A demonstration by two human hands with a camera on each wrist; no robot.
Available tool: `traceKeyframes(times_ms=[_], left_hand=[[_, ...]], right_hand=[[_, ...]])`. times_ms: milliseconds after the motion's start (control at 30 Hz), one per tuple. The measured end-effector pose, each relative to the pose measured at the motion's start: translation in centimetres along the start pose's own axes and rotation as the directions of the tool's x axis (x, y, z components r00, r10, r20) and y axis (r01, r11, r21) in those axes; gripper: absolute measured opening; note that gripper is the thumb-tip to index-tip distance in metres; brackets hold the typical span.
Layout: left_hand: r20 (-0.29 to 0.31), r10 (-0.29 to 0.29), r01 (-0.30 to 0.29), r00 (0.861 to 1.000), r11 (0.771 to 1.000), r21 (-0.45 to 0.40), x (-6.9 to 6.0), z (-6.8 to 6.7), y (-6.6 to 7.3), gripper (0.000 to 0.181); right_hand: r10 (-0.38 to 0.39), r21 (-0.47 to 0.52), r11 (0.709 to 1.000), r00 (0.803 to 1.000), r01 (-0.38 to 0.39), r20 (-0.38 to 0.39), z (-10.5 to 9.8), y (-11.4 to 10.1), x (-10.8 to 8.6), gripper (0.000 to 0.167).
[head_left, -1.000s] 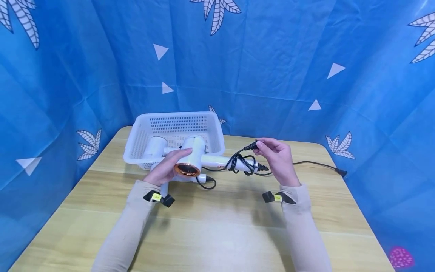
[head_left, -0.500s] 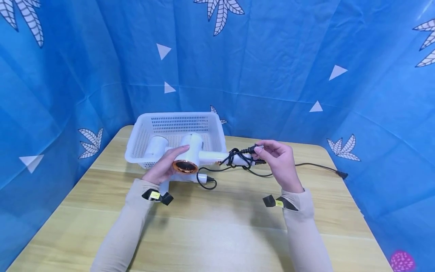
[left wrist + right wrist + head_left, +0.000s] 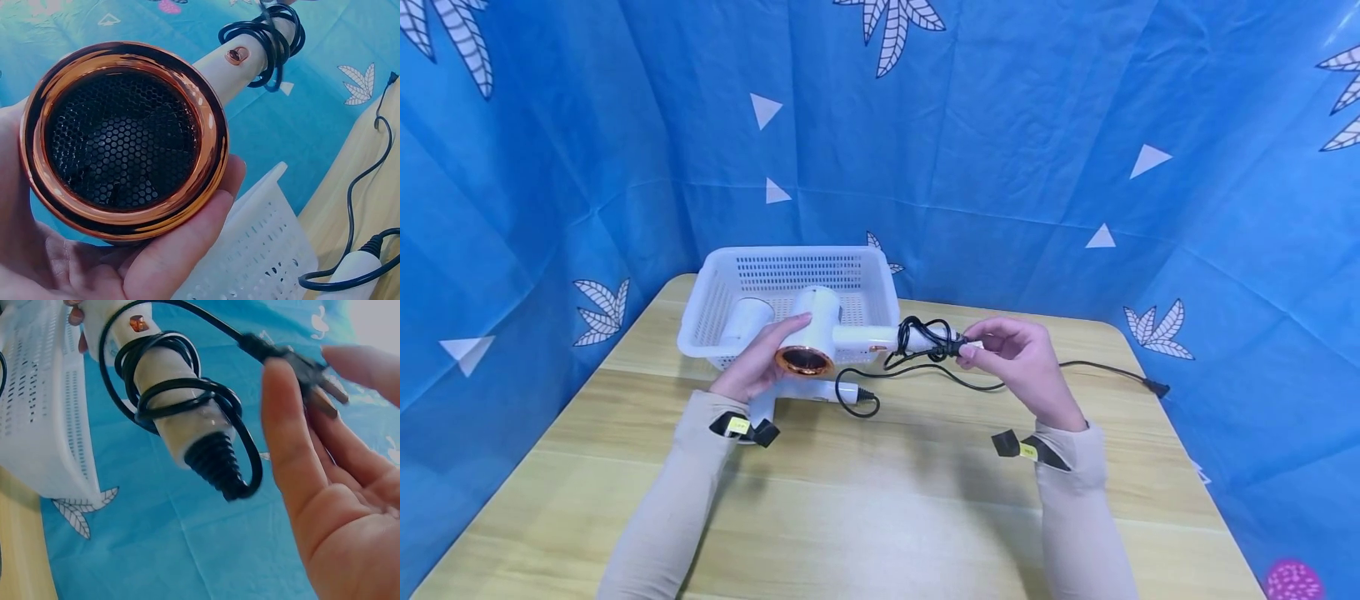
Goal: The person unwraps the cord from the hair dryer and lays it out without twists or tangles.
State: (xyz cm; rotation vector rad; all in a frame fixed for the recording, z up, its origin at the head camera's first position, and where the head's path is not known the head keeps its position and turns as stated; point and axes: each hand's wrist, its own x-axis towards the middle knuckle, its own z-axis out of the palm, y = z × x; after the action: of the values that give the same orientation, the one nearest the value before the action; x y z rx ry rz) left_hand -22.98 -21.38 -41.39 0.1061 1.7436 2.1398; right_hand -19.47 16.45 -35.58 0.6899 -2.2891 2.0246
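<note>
In the head view my left hand (image 3: 762,360) grips the barrel of a white hair dryer (image 3: 817,315) with a copper-coloured rim, held up in front of the basket. Its handle points right, and black cord (image 3: 181,394) is looped several times round it. My right hand (image 3: 1026,367) pinches the black two-prong plug (image 3: 300,369) of that cord between thumb and fingers, near the handle's end. Behind the left hand, a second white hair dryer (image 3: 822,390) lies on the table, partly hidden, its cord running right behind the right hand.
A white perforated basket (image 3: 797,252) stands at the table's back left. Another white dryer-like body (image 3: 749,320) lies inside it. A loose black plug (image 3: 1157,387) rests near the right edge of the wooden table (image 3: 880,517). Blue patterned cloth (image 3: 1015,108) surrounds the table.
The right hand has brought the plug down against the cord loops near the handle's end. The left hand has tilted and shifted the dryer slightly left, its handle rising.
</note>
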Motion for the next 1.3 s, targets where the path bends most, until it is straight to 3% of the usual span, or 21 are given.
traceKeyframes(times_ms=[167,533,867,1067,1300], left_hand=[[-0.001,0.003,-0.003,1.0,1.0,-0.023,0.0,-0.2,0.2,0.057],[-0.005,0.001,-0.001,1.0,1.0,-0.027,0.1,-0.4,0.3,0.059],[-0.016,-0.003,0.002,1.0,0.999,-0.038,-0.2,-0.5,0.4,0.06],[-0.005,0.001,-0.001,1.0,0.998,-0.059,-0.3,-0.4,0.4,0.062],[0.0,0.005,-0.005,1.0,0.999,-0.05,-0.4,-0.2,0.4,0.058]], right_hand=[[0.081,-0.092,0.993,0.993,-0.072,0.09,-0.7,-0.2,-0.3,0.019],[0.185,-0.119,0.979,0.965,-0.164,0.184,-2.0,-0.1,-0.5,0.02],[0.271,-0.181,0.957,0.918,-0.226,0.291,-3.0,1.8,0.2,0.026],[0.33,-0.256,0.93,0.904,-0.263,0.273,-3.2,3.7,0.9,0.025],[0.363,-0.29,0.909,0.912,-0.301,0.191,-3.3,5.1,1.4,0.028]])
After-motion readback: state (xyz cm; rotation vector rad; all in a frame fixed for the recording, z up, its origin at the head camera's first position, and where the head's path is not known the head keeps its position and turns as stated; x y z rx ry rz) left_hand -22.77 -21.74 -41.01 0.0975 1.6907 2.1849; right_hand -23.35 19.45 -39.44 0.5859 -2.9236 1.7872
